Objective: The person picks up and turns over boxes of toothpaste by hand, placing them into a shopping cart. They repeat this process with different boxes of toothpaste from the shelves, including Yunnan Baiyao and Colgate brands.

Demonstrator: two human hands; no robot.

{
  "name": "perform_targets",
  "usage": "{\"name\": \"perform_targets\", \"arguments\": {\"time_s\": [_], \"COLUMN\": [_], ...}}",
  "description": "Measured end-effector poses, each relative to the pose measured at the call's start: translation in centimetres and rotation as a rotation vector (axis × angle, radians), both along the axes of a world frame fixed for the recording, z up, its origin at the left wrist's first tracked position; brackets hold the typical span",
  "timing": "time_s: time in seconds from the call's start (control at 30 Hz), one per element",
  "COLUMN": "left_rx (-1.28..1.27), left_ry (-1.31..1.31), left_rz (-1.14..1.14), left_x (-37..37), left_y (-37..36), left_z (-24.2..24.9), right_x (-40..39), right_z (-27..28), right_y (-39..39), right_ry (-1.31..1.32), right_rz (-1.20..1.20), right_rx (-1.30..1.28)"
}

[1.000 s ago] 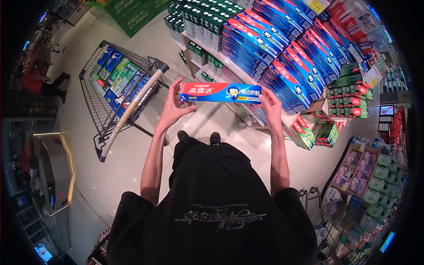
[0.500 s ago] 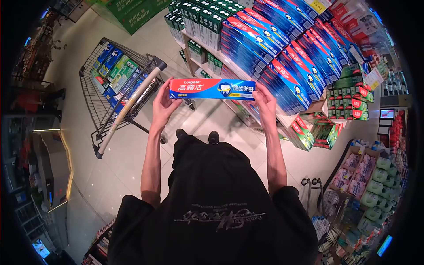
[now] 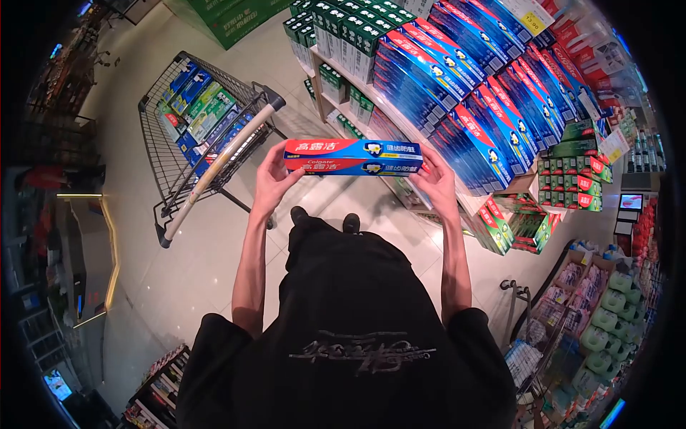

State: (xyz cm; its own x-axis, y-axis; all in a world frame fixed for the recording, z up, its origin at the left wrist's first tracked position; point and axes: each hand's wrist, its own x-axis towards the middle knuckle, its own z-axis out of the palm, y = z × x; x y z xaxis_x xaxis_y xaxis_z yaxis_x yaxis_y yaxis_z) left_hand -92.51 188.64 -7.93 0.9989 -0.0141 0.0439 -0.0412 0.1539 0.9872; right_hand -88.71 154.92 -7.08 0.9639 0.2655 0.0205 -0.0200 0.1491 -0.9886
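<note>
A long red and blue Colgate toothpaste box (image 3: 350,156) is held level in front of me, tilted so that two of its printed faces show. My left hand (image 3: 275,179) grips its left end, thumb at the lower edge. At the right end, my right hand (image 3: 436,179) is closed on it, fingers partly hidden behind the carton. Beyond the box, the display shelf carries stacked toothpaste boxes (image 3: 475,143) of the same red and blue design.
To the left stands a shopping cart (image 3: 207,179) with several boxes in it. Dark green cartons (image 3: 350,36) stand on the shelf (image 3: 400,129). Green and red boxes (image 3: 572,182) are stacked at the right. Another cart (image 3: 525,357) is at the lower right, near goods in bins.
The toothpaste box has been turned about its long axis, so a second printed face now shows. Both hands keep hold of its ends. The whole view has shifted slightly.
</note>
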Motion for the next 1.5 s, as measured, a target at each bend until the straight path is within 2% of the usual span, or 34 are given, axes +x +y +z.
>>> {"name": "perform_targets", "arguments": {"time_s": [0.2,0.27,0.4,0.77,0.87,0.93,0.97,1.03,1.07,1.17,1.3,1.37,1.47,1.5], "left_rx": [-0.131,-0.015,0.038,-0.011,-0.017,0.021,0.02,0.042,0.042,0.058,0.008,-0.028,0.001,0.001], "left_ry": [0.015,-0.126,-0.139,-0.116,-0.18,-0.244,-0.244,-0.291,-0.292,-0.269,-0.234,-0.209,-0.264,-0.179], "left_rz": [0.036,0.024,0.031,0.057,0.029,0.001,0.003,0.042,0.043,0.085,0.053,0.037,0.124,0.145], "left_x": [-0.7,-0.4,-0.5,0.1,0.5,0.7,0.7,0.9,0.9,0.9,1.1,1.1,1.2,1.2], "left_y": [0.0,0.4,-0.1,-0.9,-0.7,-0.7,-0.8,-1.1,-1.3,-1.9,-1.8,-1.7,-2.0,-2.3], "left_z": [0.8,0.2,0.9,0.7,0.6,1.2,1.4,1.7,1.7,1.5,0.6,0.3,0.4,1.0], "right_x": [0.1,0.5,0.9,1.0,0.7,0.1,0.1,0.3,0.3,-0.2,0.0,-0.2,-0.3,-0.4], "right_z": [0.6,0.5,-0.5,-0.3,0.9,2.1,1.8,1.2,1.0,1.0,-0.2,0.9,0.2,0.1], "right_y": [1.2,1.3,1.0,0.2,0.0,0.1,-0.2,-0.8,-0.8,-0.1,-0.3,0.2,-0.4,-0.3], "right_ry": [-0.022,-0.035,-0.093,-0.1,-0.008,0.261,0.26,0.389,0.389,0.359,0.357,0.305,0.273,0.274], "right_rz": [0.041,0.058,0.053,-0.008,-0.01,-0.027,-0.025,0.042,0.042,-0.093,-0.138,-0.143,-0.068,-0.067], "right_rx": [-0.005,0.008,0.048,0.062,0.113,0.153,0.153,0.446,0.446,0.201,0.171,0.275,0.297,0.297]}}
